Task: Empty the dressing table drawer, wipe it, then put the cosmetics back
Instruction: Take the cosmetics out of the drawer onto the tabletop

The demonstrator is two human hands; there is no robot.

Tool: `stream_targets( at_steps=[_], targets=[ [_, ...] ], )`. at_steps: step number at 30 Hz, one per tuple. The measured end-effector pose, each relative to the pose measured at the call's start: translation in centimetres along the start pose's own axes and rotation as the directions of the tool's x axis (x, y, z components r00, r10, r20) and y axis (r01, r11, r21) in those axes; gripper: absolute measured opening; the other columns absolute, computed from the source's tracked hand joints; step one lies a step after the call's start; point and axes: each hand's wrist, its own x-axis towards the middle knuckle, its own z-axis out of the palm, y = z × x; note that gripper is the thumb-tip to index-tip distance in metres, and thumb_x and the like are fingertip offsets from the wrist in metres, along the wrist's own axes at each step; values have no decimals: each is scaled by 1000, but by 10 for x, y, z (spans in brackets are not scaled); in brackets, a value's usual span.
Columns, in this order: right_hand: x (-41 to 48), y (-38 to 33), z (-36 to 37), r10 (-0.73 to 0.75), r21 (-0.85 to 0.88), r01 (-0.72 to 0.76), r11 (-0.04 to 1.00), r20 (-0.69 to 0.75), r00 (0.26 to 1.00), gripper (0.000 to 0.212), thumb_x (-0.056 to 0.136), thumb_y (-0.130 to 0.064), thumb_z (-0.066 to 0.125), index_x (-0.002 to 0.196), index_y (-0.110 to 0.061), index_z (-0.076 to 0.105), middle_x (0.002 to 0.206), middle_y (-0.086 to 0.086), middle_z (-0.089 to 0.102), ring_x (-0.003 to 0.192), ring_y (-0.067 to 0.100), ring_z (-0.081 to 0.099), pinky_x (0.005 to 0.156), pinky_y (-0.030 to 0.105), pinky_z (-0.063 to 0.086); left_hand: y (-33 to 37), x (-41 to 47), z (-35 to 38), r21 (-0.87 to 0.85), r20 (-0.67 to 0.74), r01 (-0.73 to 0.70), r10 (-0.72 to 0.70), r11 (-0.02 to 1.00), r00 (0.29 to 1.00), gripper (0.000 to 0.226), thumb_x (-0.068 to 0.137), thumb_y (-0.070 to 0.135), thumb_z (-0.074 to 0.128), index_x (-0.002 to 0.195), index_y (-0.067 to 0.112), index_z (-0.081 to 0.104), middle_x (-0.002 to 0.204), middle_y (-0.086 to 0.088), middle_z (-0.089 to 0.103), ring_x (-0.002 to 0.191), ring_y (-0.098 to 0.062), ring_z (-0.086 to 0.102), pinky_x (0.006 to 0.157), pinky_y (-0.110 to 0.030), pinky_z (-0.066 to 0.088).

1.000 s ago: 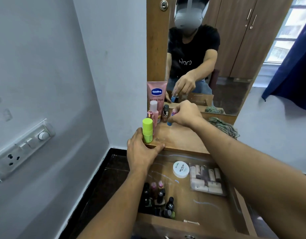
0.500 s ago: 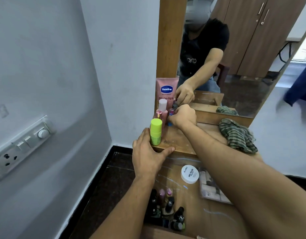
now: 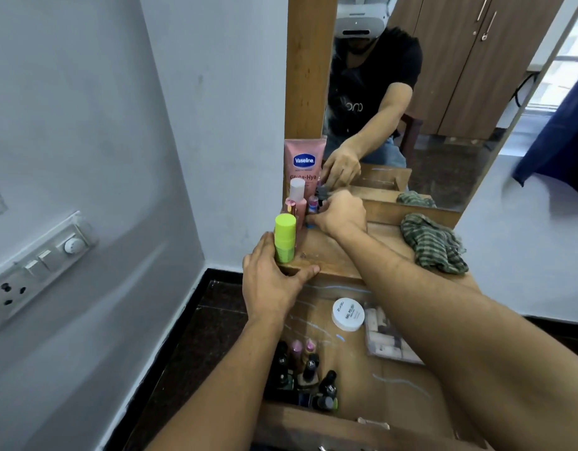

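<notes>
Mirror [image 3: 411,92]: rises from the rear edge of the bench [image 3: 333,255] and reflects the person and a wooden wardrobe.

Bench: a narrow wooden top against the grey wall.

Drawer [image 3: 395,388]: pulled open below the front edge of the bench, with cosmetics in it and pale blue streaks on its floor.

Switch panel [image 3: 37,265]: on the wall well to the left of the bench.

Checked cloth [image 3: 434,245]: crumpled on the right end of the bench.

Left hand [image 3: 274,284]: clasps the front left corner of the bench, with the thumb along the front edge and the fingers up the left side.

Right hand [image 3: 339,213]: reaches to the rear left of the bench. Its fingers are curled, the tips pinching the small tube [image 3: 312,206], though the grip is partly hidden.

Vaseline tube [image 3: 304,164]: stands upright at the rear left corner of the bench, against the mirror frame.

Clear box [image 3: 388,340]: in the drawer, just below the bench front at the right, partly covered by the right forearm.

Nail polish bottles [image 3: 307,372]: clustered at the left of the drawer, farthest from the bench.

Lime-green bottle [image 3: 285,237]: upright at the front left corner of the bench, touching the left fingers.

Pink bottle [image 3: 297,196]: has a white cap and stands on the bench before the Vaseline tube.

White jar [image 3: 348,314]: in the drawer, near the bench front.

Small tube: upright at the rear left of the bench, just beside the pink bottle.
</notes>
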Motion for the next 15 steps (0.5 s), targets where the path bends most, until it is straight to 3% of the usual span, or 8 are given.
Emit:
stream_targets(
  at_steps=[4,6,9,11,13,15],
  targets=[
    [-32,12,-22,-111,-46,114,992,57,992,18,72,-34,83,84,-20,79,90,1,77,90,20,70,71,27,51,-2,1,0,14,28,23,-24,1000,999,103,52,79,77,134,22,54,132,7,61,117,-20,52,97,-37,48],
    [-55,22,-32,-224,-97,243,965,174,959,7,74,-27,80,79,-22,79,84,-4,76,84,14,67,70,23,47,0,0,0,18,29,19,-19,1000,999,95,55,76,77,129,20,56,126,4,63,113,-23,54,94,-36,47],
    [-88,37,-42,-323,-73,379,923,390,862,9,76,-26,81,82,-23,76,67,-11,66,62,5,58,61,24,44,3,-1,0,50,57,25,-28,998,998,89,60,69,76,129,17,53,125,1,63,111,-27,54,93,-36,47],
    [-100,47,-42,-331,-18,373,928,421,844,14,76,-25,81,81,-25,68,61,-14,58,56,1,52,55,20,38,5,0,-1,74,74,26,-32,997,997,98,62,68,79,137,13,49,134,-3,59,118,-29,53,99,-39,45],
    [-109,56,-42,-301,26,315,949,383,873,13,77,-23,80,75,-25,67,60,-13,60,55,1,54,58,21,42,7,1,-4,72,94,47,-53,996,994,104,63,61,84,143,9,43,140,-7,55,124,-32,51,104,-41,44],
    [-119,63,-41,-286,26,307,952,445,849,10,77,-20,79,78,-24,70,62,-12,62,57,3,56,64,20,43,8,2,-8,59,118,75,-81,995,990,103,61,56,87,139,7,42,136,-9,58,122,-34,53,100,-45,47]
  ],
)
